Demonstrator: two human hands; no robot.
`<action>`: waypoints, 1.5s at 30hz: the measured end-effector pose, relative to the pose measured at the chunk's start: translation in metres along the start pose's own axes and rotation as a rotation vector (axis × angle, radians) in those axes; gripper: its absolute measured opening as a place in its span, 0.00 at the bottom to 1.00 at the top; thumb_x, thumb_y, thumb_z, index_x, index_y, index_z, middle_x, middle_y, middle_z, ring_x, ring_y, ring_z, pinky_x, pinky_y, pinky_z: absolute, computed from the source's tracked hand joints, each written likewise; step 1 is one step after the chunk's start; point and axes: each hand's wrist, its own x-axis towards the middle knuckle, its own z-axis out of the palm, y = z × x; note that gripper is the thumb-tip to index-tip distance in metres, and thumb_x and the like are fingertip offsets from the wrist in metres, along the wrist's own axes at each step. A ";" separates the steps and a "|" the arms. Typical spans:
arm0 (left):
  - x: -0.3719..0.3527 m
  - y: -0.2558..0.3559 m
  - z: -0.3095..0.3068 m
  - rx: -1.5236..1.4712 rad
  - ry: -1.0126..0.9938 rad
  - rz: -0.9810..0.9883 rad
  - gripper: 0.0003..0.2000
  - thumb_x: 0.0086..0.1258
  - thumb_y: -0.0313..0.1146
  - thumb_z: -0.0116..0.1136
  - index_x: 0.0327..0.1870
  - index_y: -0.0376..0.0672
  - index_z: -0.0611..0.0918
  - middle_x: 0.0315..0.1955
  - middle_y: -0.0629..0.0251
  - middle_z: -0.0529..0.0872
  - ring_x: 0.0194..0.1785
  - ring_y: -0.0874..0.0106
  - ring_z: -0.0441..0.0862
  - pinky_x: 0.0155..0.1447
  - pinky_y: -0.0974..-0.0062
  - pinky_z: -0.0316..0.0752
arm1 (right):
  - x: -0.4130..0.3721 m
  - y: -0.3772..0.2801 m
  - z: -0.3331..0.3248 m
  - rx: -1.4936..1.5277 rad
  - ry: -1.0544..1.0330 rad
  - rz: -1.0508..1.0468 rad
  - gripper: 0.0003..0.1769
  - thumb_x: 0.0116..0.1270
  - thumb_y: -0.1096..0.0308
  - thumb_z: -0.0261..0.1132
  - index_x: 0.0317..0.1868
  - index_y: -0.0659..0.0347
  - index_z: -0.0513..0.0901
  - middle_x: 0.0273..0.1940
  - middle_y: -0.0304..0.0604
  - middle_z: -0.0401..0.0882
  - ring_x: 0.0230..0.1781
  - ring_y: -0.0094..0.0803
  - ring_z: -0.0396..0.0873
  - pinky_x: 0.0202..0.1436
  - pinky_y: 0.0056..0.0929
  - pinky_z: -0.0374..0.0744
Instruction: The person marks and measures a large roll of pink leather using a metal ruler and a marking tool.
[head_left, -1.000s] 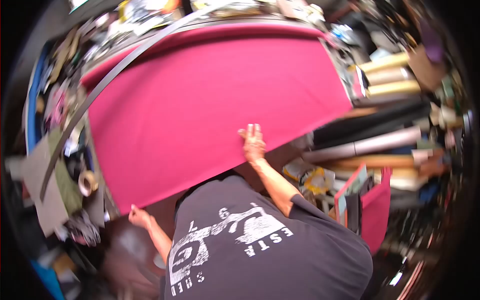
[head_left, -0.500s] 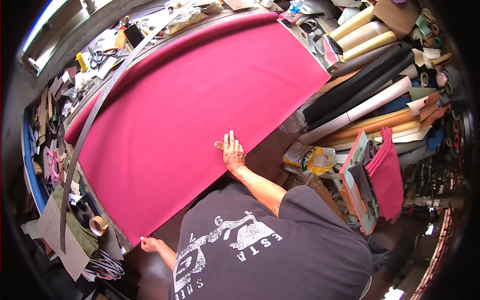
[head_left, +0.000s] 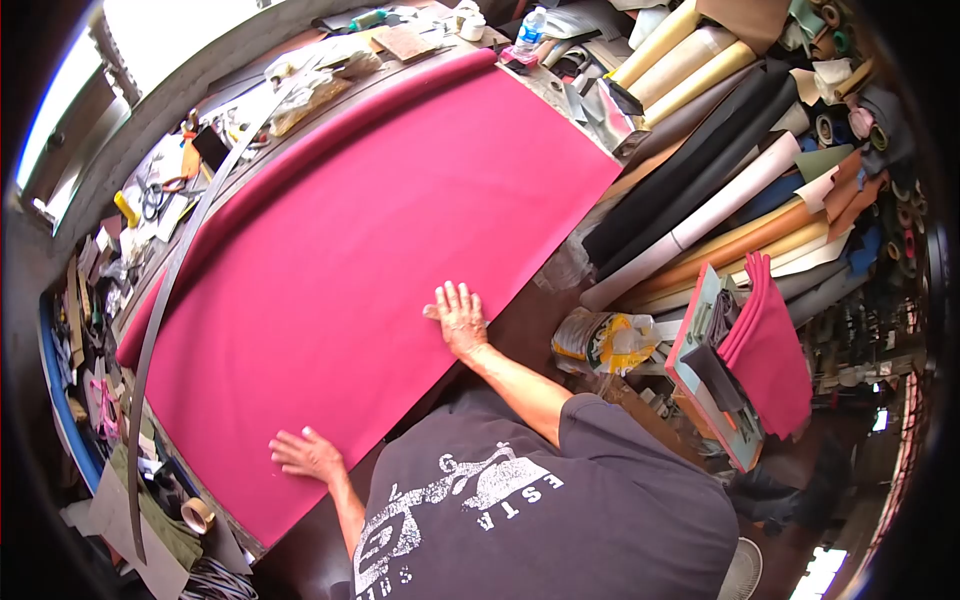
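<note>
A wide pink-red sheet of material, fabric or leather-like, lies spread over the worktable, its far side still wound in a roll. My left hand rests palm down near the sheet's front left part, fingers spread. Further right, my right hand presses flat on the sheet close to its front edge, fingers stretched out. Neither hand grips anything. A long dark metal strip, like a straightedge, lies across the left end of the roll.
Scissors, plastic bags and scraps crowd the table's back. A tape roll sits at the left edge. Many material rolls are stacked on the right. Below them are a yellow-white bag and folded pink pieces on a stand.
My left hand has let go of the sheet's near left corner and moved right and inward, now flat on it. My right hand stays flat, fingers slightly more spread. The view has shifted.
</note>
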 end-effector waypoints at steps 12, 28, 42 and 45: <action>-0.023 0.410 -0.008 -0.072 0.071 0.626 0.39 0.75 0.53 0.48 0.79 0.38 0.52 0.79 0.46 0.42 0.80 0.40 0.35 0.76 0.35 0.35 | 0.186 0.417 0.077 -0.029 -0.071 0.389 0.31 0.73 0.62 0.48 0.75 0.62 0.60 0.77 0.51 0.56 0.75 0.62 0.54 0.71 0.74 0.55; -0.012 0.435 -0.017 -0.075 0.008 0.575 0.43 0.71 0.56 0.54 0.78 0.39 0.52 0.79 0.46 0.42 0.80 0.41 0.33 0.75 0.33 0.31 | 0.226 0.413 0.060 0.050 -0.017 0.140 0.29 0.74 0.67 0.44 0.73 0.68 0.62 0.76 0.61 0.54 0.78 0.62 0.48 0.76 0.64 0.49; -0.088 0.184 -0.055 -0.150 -0.150 0.122 0.35 0.72 0.46 0.55 0.77 0.43 0.59 0.78 0.46 0.48 0.79 0.42 0.43 0.77 0.38 0.41 | 0.409 0.243 0.081 0.128 -0.216 -0.150 0.26 0.74 0.68 0.51 0.72 0.49 0.65 0.74 0.41 0.62 0.74 0.49 0.60 0.62 0.66 0.69; -0.078 0.148 -0.036 -0.140 -0.034 -0.054 0.35 0.72 0.48 0.54 0.77 0.41 0.59 0.77 0.43 0.48 0.79 0.40 0.42 0.76 0.34 0.38 | 0.373 0.161 0.061 0.152 -0.220 -0.226 0.33 0.70 0.76 0.52 0.76 0.53 0.60 0.78 0.45 0.53 0.78 0.52 0.52 0.68 0.73 0.61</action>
